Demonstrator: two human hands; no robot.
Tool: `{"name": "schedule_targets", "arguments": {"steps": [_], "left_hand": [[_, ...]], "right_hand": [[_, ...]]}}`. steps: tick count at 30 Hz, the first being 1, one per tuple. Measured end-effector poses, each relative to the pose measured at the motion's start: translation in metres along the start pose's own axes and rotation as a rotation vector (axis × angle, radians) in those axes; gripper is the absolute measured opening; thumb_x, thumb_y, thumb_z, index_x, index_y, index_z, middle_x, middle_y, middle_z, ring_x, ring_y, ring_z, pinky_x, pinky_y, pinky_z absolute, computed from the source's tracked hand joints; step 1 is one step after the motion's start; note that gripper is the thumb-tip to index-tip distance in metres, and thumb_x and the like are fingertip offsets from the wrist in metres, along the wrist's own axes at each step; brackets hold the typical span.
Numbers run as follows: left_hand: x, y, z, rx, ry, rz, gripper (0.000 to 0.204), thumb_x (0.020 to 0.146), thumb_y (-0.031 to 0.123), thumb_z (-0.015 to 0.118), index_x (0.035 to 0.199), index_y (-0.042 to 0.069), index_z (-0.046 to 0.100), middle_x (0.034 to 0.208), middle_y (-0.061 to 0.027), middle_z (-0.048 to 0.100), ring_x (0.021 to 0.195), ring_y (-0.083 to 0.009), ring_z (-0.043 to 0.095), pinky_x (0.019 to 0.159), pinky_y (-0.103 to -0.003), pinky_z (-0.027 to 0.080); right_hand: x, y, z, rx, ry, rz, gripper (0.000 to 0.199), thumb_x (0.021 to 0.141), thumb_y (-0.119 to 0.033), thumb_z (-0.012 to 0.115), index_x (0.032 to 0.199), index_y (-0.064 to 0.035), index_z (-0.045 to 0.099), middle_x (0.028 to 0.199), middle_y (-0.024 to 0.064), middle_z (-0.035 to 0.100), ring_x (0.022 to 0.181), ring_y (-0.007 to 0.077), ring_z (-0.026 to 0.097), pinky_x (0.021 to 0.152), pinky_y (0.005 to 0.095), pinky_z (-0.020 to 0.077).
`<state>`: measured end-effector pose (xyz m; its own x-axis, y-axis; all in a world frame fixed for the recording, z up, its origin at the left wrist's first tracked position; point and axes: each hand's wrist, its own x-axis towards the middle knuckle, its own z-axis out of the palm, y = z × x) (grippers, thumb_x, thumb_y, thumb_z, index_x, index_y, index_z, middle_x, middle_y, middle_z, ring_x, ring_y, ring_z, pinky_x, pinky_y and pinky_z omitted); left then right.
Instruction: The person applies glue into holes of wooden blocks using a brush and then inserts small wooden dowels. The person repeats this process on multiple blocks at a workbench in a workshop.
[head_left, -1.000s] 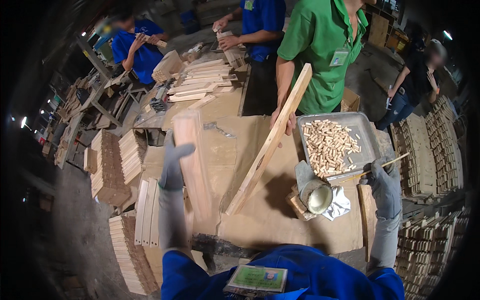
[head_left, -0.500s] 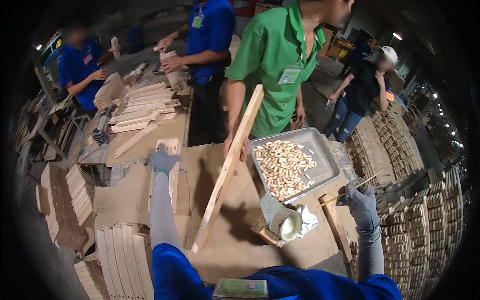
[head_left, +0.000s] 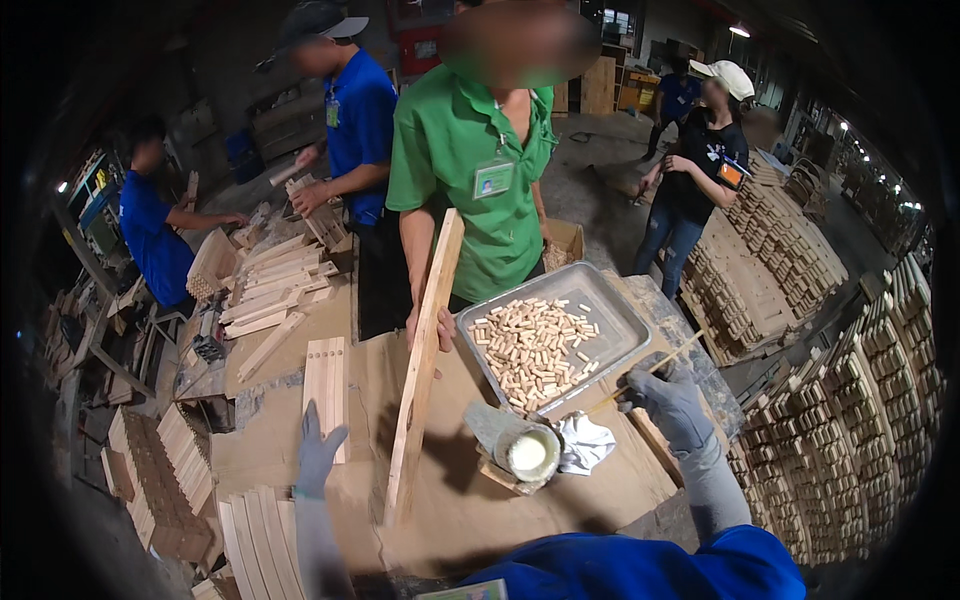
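Note:
My left hand point(head_left: 318, 455), in a grey glove, lies along the left side of a few pale wooden slats point(head_left: 327, 385) with holes at their far end. Its fingers are stretched and the thumb stands apart; whether it presses on the wood I cannot tell. In my gloved right hand point(head_left: 672, 408) is a thin wooden stick point(head_left: 688, 345), gripped to the right of a grey metal tray point(head_left: 640, 335) heaped with short wooden dowels point(head_left: 530, 350). A pot of white liquid point(head_left: 528, 455) stands in front of the tray, with a crumpled white cloth point(head_left: 585, 445) beside it.
Across the cardboard-covered table, a person in green point(head_left: 470, 170) holds a long wooden bar point(head_left: 425, 370) slanting toward me. Loose slats point(head_left: 270, 285) lie at the far left, near two people in blue. Stacked slats point(head_left: 255, 540) stand at near left, tall wood stacks point(head_left: 850, 440) at right.
My left hand has drawn back toward me from the far end of the slats. My right hand still grips the stick. The whole view has shifted, and the person in green now faces my way.

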<state>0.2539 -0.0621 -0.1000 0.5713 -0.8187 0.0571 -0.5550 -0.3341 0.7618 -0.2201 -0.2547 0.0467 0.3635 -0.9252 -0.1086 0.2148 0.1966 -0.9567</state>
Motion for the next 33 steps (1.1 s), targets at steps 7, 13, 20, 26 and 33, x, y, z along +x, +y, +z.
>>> {"name": "schedule_targets", "arguments": {"steps": [7,13,20,26,33], "left_hand": [[-0.186,0.016,-0.003,-0.458,0.037,-0.200,0.064,0.085,0.017,0.047,0.142,-0.001,0.024,0.152,-0.0145,0.013,0.137,-0.0249,0.023,0.110,-0.038,0.022],[-0.243,0.009,0.069,-0.110,0.156,-0.459,0.115,0.062,0.021,0.080,0.146,0.004,0.003,0.143,-0.0170,0.035,0.125,-0.0300,0.042,0.103,-0.035,0.035],[-0.265,0.014,0.101,0.024,0.264,-0.358,0.102,0.063,0.024,0.080,0.143,0.003,0.019,0.135,-0.0155,0.046,0.128,-0.0327,0.036,0.106,-0.039,0.029],[-0.274,0.023,0.121,0.183,0.337,-0.266,0.075,0.064,0.027,0.078,0.128,0.005,0.046,0.125,-0.0158,0.052,0.124,-0.0342,0.039,0.110,-0.045,0.018],[-0.270,0.018,0.131,0.178,0.359,-0.289,0.060,0.066,0.030,0.077,0.118,0.008,0.056,0.122,-0.0183,0.052,0.124,-0.0352,0.039,0.110,-0.048,0.016]], "right_hand": [[-0.010,0.005,0.003,0.019,-0.051,-0.001,0.014,0.080,0.000,0.062,0.092,0.0028,0.055,0.083,0.0129,0.062,0.068,0.0189,0.062,0.062,0.0291,0.0542],[-0.030,0.037,-0.016,0.081,-0.124,0.018,0.024,0.090,-0.016,0.057,0.099,0.0061,0.054,0.085,0.0160,0.064,0.072,0.0208,0.064,0.066,0.0318,0.0566],[-0.031,0.093,-0.003,-0.112,-0.128,-0.038,0.018,0.084,-0.005,0.064,0.097,0.0054,0.058,0.087,0.0128,0.065,0.074,0.0159,0.064,0.067,0.0271,0.0543],[-0.029,0.112,0.013,-0.127,-0.158,-0.011,0.019,0.079,-0.004,0.069,0.094,0.0041,0.060,0.080,0.0074,0.064,0.069,0.0113,0.060,0.064,0.0225,0.0511],[-0.029,0.112,-0.001,0.017,-0.076,-0.122,0.016,0.080,-0.003,0.068,0.093,0.0036,0.060,0.084,0.0087,0.064,0.073,0.0106,0.059,0.067,0.0225,0.0498]]}}
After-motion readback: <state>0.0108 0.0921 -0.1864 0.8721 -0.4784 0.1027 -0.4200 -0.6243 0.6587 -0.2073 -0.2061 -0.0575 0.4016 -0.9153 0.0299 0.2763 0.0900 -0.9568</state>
